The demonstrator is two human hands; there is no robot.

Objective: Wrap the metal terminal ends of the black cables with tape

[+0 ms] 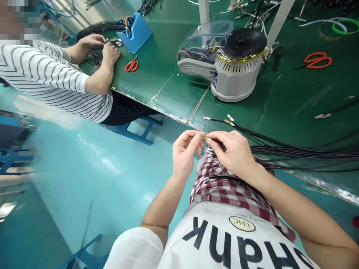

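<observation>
Evidently for fine control, the left hand (185, 154) pinches a tiny metal terminal (206, 138) between finger and thumb, while the right hand (234, 153) clasps the black wire bundle (294, 151), its length resting along the bench (280, 112) edge.

Glossy teal floor (84, 194), green workbench (283, 101), blue stool (147, 129)

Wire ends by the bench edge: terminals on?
On: the black wires end in metal terminals on the green bench. The end pinched between the left hand and right hand is too hidden to tell.
</observation>
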